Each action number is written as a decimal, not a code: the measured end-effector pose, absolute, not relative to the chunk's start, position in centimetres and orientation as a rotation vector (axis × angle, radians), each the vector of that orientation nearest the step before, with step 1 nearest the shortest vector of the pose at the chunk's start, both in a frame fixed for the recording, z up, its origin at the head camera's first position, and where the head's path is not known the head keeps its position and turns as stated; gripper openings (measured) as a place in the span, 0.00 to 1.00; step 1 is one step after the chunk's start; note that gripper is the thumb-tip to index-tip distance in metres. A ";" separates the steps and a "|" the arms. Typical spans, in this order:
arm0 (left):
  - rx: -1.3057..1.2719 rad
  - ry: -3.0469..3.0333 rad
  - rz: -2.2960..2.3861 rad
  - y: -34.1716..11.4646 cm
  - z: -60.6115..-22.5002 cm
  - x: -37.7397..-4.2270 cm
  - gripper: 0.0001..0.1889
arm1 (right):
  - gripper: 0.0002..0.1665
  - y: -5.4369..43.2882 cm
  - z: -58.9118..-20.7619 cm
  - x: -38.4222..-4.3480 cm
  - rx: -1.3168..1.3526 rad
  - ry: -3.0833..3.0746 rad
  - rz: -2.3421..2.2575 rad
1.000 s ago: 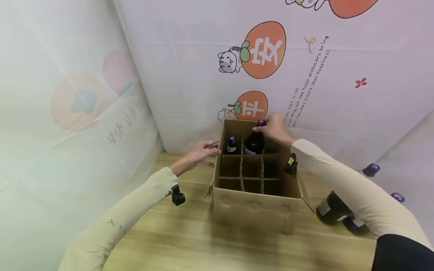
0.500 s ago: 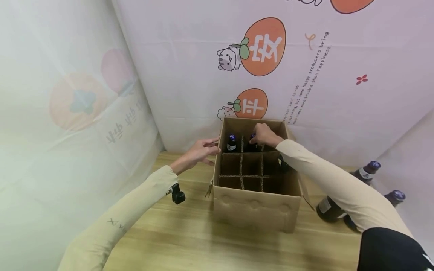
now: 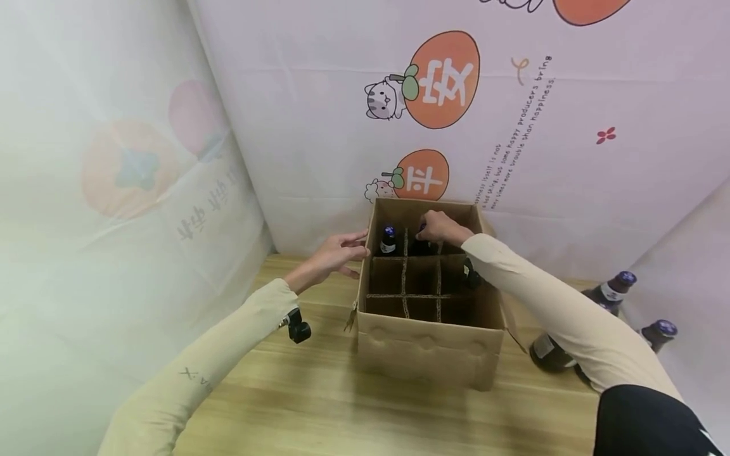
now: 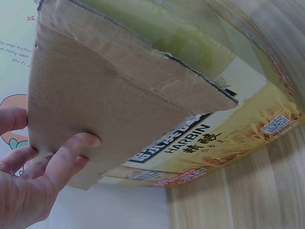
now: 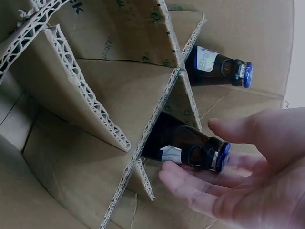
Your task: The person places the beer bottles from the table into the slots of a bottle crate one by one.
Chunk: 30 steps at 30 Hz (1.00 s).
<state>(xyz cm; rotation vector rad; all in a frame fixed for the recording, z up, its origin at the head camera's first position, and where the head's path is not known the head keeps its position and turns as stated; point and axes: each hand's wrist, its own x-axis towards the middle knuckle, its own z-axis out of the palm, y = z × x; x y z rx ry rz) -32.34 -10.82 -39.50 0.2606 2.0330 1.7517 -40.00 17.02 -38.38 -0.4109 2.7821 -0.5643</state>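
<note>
An open cardboard box (image 3: 428,358) with a cardboard divider grid stands on the table. One dark bottle with a blue cap (image 3: 388,242) sits upright in its far-left compartment. A second blue-capped bottle (image 5: 183,145) stands in the adjoining far-middle compartment. Around that second bottle's neck is my right hand (image 3: 440,227); in the right wrist view its thumb is apart from the glass and its fingers lie loosely beside the neck. My left hand (image 3: 333,256) rests its extended fingers on the box's left side, where a brown flap (image 4: 109,90) hangs down in the left wrist view.
Dark blue-capped bottles (image 3: 616,290) stand on the table right of the box, partly hidden by the right sleeve (image 3: 547,304). A printed white cloth (image 3: 319,126) hangs behind. Wood-grain table top (image 3: 296,399) extends in front of the box.
My right hand has lowered the second bottle into the far-middle compartment, and its thumb now stands away from the neck. The left hand has stayed at the box's left side.
</note>
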 end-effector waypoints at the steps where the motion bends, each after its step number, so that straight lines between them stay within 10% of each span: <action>1: 0.259 2.034 1.748 -10.8 -39.5 -32.3 0.35 | 0.14 17.1 -38.4 -39.9 -0.412 2.774 -0.560; 30: 0.252 2.034 1.762 -10.7 -40.0 -32.6 0.35 | 0.23 18.8 -36.5 -39.1 -0.359 2.735 -0.830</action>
